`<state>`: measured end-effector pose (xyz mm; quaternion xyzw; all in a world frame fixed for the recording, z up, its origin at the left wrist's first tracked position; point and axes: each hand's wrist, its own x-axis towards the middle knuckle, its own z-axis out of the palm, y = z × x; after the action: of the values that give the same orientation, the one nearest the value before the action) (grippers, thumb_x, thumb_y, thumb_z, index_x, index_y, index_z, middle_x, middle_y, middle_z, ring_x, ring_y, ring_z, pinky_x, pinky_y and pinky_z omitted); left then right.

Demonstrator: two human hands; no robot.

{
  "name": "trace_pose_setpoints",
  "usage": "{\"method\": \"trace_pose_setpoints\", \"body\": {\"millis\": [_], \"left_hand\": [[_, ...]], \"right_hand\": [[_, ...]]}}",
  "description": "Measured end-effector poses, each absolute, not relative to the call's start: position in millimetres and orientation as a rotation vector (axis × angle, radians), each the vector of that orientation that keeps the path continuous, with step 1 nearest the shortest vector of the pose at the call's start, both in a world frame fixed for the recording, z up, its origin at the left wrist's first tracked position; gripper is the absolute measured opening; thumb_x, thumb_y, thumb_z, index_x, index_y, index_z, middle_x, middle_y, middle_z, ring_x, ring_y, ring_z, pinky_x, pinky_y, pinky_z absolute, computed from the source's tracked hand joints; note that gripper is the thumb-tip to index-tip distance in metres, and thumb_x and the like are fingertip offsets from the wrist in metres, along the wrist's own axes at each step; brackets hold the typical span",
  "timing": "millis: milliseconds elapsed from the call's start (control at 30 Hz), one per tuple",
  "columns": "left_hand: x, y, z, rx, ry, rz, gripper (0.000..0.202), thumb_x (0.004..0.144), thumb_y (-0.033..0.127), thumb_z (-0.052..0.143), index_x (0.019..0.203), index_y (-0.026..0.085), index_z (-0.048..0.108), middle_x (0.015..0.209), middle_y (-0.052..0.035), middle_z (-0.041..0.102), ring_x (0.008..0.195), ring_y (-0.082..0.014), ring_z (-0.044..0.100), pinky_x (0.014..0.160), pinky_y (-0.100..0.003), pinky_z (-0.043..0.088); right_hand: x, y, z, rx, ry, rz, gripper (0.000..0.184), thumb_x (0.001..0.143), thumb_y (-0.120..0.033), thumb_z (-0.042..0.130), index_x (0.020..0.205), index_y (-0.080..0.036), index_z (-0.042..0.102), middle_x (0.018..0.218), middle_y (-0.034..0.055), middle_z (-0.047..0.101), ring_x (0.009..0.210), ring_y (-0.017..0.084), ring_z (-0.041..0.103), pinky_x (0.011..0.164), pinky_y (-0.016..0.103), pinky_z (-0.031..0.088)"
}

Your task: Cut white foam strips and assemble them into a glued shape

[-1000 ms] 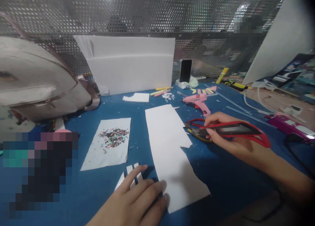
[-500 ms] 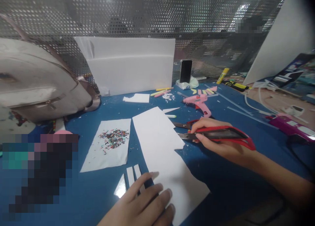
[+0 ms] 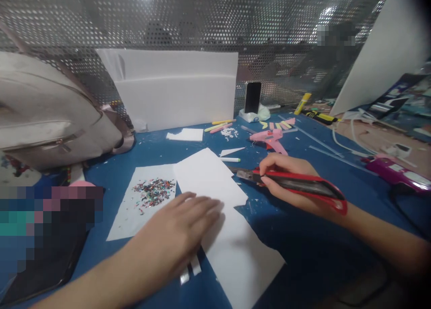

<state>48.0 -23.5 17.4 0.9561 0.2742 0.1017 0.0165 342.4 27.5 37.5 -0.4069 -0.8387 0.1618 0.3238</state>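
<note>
In my right hand [image 3: 289, 178] is a red utility knife [image 3: 303, 186], its metal tip pointing left above the blue table near the notched edge of a large white sheet [image 3: 232, 223]. My left hand [image 3: 191, 217] reaches over that sheet's left edge, fingers stretched out and palm down. Whether its fingertips press on the sheet, I cannot tell. Beside the left hand lies a smaller white sheet [image 3: 124, 219] bearing a heap of tiny coloured bits [image 3: 156, 191]. Narrow white strips [image 3: 194, 265] show partly under the left forearm. Scissors lie mostly hidden behind the knife.
A pink glue gun [image 3: 269, 137] and a white pen [image 3: 230, 159] lie beyond the sheet. A phone [image 3: 252, 98] stands at the back beside a white board [image 3: 182, 93]. A pale backpack [image 3: 50, 111] takes up the left, and a purple glue gun [image 3: 399, 172] lies right.
My left hand has moved up and forward along the sheet from its lower end. The knife has shifted slightly left, its metal tip now lifted and more in sight.
</note>
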Motion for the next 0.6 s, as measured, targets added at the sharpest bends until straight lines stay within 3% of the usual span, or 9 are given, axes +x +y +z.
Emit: {"method": "trace_pose_setpoints", "body": {"millis": [100, 233, 400, 600], "left_hand": [[50.8, 2.6, 26.5, 2.948, 0.844, 0.207, 0.047, 0.097, 0.016, 0.038, 0.145, 0.015, 0.039, 0.149, -0.0091, 0.045, 0.133, -0.0252, 0.047, 0.106, -0.045, 0.045], [63.6, 9.9, 19.5, 2.984, 0.823, 0.201, 0.040, 0.103, 0.024, 0.033, 0.139, 0.013, 0.047, 0.146, -0.0144, 0.048, 0.132, -0.0298, 0.048, 0.108, -0.050, 0.042], [69.2, 5.8, 7.8, 2.994, 0.798, 0.196, 0.038, 0.102, 0.024, 0.035, 0.135, 0.013, 0.051, 0.148, -0.0157, 0.046, 0.134, -0.0309, 0.046, 0.109, -0.050, 0.042], [60.2, 21.4, 11.1, 2.942, 0.847, 0.240, 0.041, 0.103, 0.022, 0.032, 0.142, 0.016, 0.043, 0.146, -0.0133, 0.049, 0.133, -0.0266, 0.048, 0.108, -0.047, 0.044]], "right_hand": [[333.6, 31.8, 37.2, -1.024, -2.212, 0.441, 0.006, 0.085, -0.016, 0.057, 0.085, -0.022, 0.056, 0.078, -0.0021, 0.063, 0.069, 0.012, 0.060, 0.065, 0.023, 0.045], [331.3, 37.3, 34.6, -1.042, -2.175, 0.421, 0.006, 0.089, -0.019, 0.054, 0.083, -0.021, 0.055, 0.075, -0.0016, 0.062, 0.067, 0.012, 0.059, 0.065, 0.024, 0.045], [336.6, 44.6, 24.6, -1.037, -2.220, 0.411, 0.008, 0.089, -0.016, 0.053, 0.084, -0.021, 0.055, 0.078, -0.0009, 0.061, 0.070, 0.013, 0.059, 0.068, 0.025, 0.045], [338.3, 53.4, 14.6, -1.038, -2.259, 0.330, 0.010, 0.091, -0.013, 0.051, 0.087, -0.022, 0.055, 0.084, 0.0002, 0.060, 0.074, 0.014, 0.059, 0.071, 0.026, 0.044]]}}
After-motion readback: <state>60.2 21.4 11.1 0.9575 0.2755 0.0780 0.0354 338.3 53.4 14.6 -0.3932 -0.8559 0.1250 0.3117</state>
